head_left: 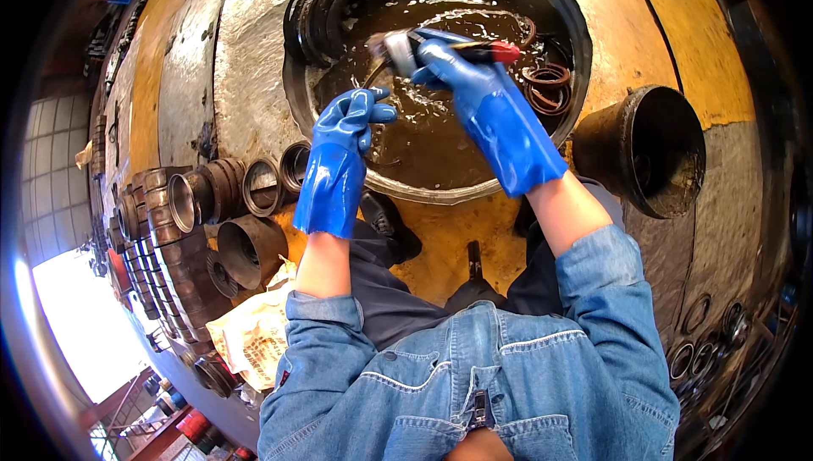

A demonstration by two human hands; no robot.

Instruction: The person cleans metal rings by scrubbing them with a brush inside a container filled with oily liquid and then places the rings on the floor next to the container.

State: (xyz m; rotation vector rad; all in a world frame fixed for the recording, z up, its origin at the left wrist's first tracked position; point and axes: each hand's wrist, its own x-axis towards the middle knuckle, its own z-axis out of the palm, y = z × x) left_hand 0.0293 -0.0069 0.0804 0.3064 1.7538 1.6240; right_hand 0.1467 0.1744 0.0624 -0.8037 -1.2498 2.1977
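Observation:
Both my hands wear long blue rubber gloves above a round basin (440, 195) of murky brown liquid. My right hand (461, 76) is closed round a paintbrush (400, 51) with a black and red handle and a pale head, blurred by motion and pointing left. My left hand (349, 118) is over the near left part of the basin, its fingers curled together. A thin dark curved piece shows beside its fingertips; what they hold is not clear. Large black rings (318, 16) lean inside the basin's left wall, and reddish-brown rings (549, 88) lie at its right side.
A dark open metal cylinder (660, 152) stands right of the basin. Metal rings and sleeves (193, 198) line the left, with a crumpled paper bag (254, 338) near my left elbow. More rings (703, 359) lie far right. My shoe (385, 220) is close to the basin.

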